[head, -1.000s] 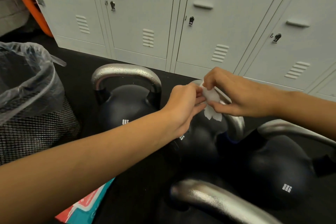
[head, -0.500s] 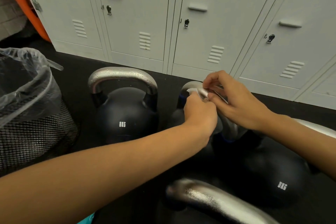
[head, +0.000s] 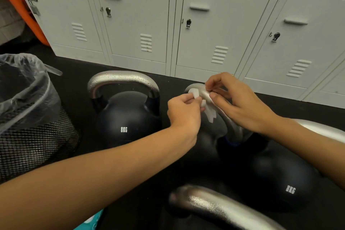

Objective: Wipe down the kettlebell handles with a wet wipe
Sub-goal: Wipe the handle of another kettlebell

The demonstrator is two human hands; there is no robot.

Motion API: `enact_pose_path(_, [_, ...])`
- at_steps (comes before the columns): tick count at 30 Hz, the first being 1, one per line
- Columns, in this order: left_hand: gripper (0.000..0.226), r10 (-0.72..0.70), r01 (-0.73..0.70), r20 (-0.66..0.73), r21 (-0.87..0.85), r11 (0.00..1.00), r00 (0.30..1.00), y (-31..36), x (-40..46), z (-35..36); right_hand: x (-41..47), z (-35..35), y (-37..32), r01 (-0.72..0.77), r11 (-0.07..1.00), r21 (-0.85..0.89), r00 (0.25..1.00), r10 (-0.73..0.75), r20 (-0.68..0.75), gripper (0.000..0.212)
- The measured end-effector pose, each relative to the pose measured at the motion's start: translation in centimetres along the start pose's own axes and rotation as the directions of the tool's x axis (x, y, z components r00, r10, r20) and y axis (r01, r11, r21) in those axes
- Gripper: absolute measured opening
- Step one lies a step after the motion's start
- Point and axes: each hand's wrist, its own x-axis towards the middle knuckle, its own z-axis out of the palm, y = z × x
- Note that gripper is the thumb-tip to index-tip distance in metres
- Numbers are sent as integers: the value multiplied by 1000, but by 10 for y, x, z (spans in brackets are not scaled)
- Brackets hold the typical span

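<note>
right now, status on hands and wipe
Left hand and right hand both pinching wet wipe. Wipe draped over middle kettlebell handle. Nothing blocking.

- We list the kettlebell (head: 127, 117): black body, white "8KG" lettering, silver handle.
- We list the wet wipe (head: 209, 110): white.
- We list the lockers (head: 130, 15): pale grey, slotted vents.
- We list the bin (head: 37, 145): black mesh, clear liner.
- We list the floor (head: 78, 73): black.
</note>
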Motion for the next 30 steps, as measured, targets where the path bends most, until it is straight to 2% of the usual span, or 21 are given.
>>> enact_pose_path(2, [26, 126, -132, 54, 129, 983, 991, -1, 2, -11, 0, 0, 0, 0, 1000, -3, 1000, 0, -7, 16])
enact_pose_path(4, [26, 365, -408, 188, 310, 859, 912, 1, 4, -27, 0, 0, 0, 0, 1000, 7, 1000, 0, -10, 16])
enact_pose_path(5, [26, 492, -569, 287, 373, 733, 822, 2, 7, -37, 0, 1, 0, 1, 1000, 12, 1000, -1, -15, 16])
enact_pose_path(6, [27, 599, -723, 406, 409, 556, 691, 4, 12, -46, 0, 1, 1, 4, 1000, 17, 1000, -4, -20, 16])
enact_pose_path(7, [28, 652, -841, 539, 427, 333, 533, 5, 21, -55, 0, 1, 1, 8, 1000, 18, 1000, -7, -25, 16])
enact_pose_path(8, [29, 649, -905, 662, 414, 100, 375, 6, 31, -62, 0, 2, 1, 11, 1000, 16, 1000, -11, -28, 17])
enact_pose_path(9, [30, 608, -921, 752, 381, -86, 254, 6, 42, -68, -1, 2, 1, 14, 1000, 13, 999, -14, -29, 17])
enact_pose_path(10, [31, 554, -913, 811, 351, -207, 186, 9, 49, -72, -1, 2, 0, 16, 1000, 12, 999, -15, -28, 16])
enact_pose_path(11, [32, 516, -903, 842, 334, -270, 157, 13, 55, -75, -1, 2, 0, 17, 1000, 12, 1000, -17, -26, 15])
enact_pose_path(12, [33, 497, -897, 855, 326, -299, 146, 17, 59, -76, -1, 2, -1, 20, 1000, 10, 999, -20, -26, 14])
enact_pose_path(15, [32, 507, -897, 841, 358, -259, 189, 29, 63, -75, -1, 2, -1, 29, 1000, -7, 999, -29, -36, 15])
enact_pose_path(17, [29, 489, -896, 851, 355, -266, 192, 28, 65, -74, -1, 2, 0, 27, 1000, -15, 999, -28, -45, 15])
enact_pose_path(21, [19, 295, -899, 950, 216, -381, 103, 14, 66, -70, -2, 3, 1, 13, 1000, -13, 997, -14, -70, 15])
enact_pose_path(23, [17, 267, -898, 960, 186, -399, 80, 12, 67, -66, -2, 4, 3, 10, 1000, 11, 996, -9, -83, 16])
enact_pose_path(24, [17, 283, -898, 956, 193, -397, 81, 12, 68, -65, -3, 4, 4, -18, 998, 60, 995, 24, -99, 15])
enact_pose_path(26, [12, 346, -896, 932, 241, -372, 107, 14, 67, -64, -2, 6, 9, -144, 955, 259, 971, 187, -150, 13])
enact_pose_path(28, [9, 391, -893, 915, 256, -370, 100, 13, 64, -66, 3, 6, 15, -282, 814, 508, 898, 410, -159, 12])
enact_pose_path(29, [9, 399, -893, 913, 247, -377, 84, 13, 62, -67, 6, 5, 18, -332, 740, 585, 856, 497, -144, 11])
enact_pose_path(30, [9, 409, -892, 910, 240, -382, 70, 13, 60, -68, 10, 3, 20, -366, 720, 590, 831, 538, -141, 11])
